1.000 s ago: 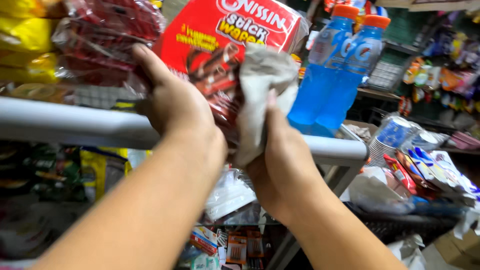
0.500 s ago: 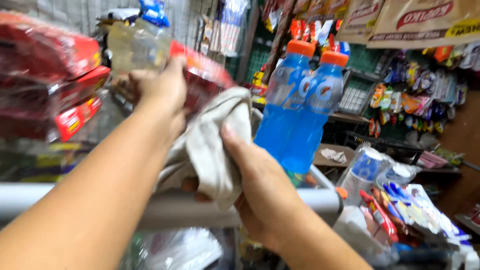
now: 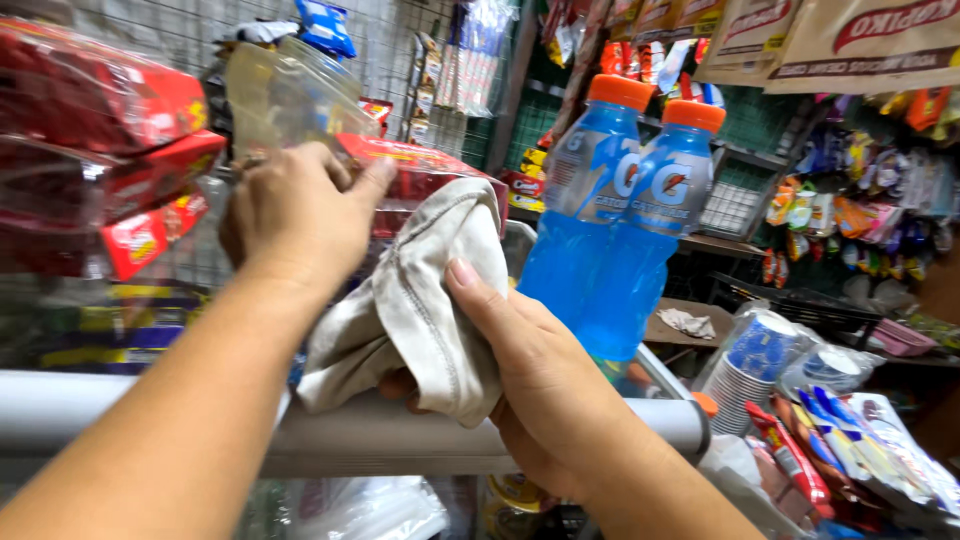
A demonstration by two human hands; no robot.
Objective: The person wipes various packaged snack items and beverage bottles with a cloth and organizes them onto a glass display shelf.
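Observation:
My left hand grips the end of a red snack pack wrapped in clear plastic, held up above a shelf. My right hand clutches a crumpled grey-white cloth, pressing it against the pack's underside and near end. The cloth hangs down over a grey metal rail. My right thumb lies on top of the cloth.
Two blue drink bottles with orange caps stand just right of my hands. Stacked red packs sit at left, a clear plastic bottle behind. A sleeve of cups and snack sachets lie at lower right. Hanging packets fill the back wall.
The view swung left and closer. The red pack turned from its printed face toward me to end-on, and the cloth moved from its right side to under its near end.

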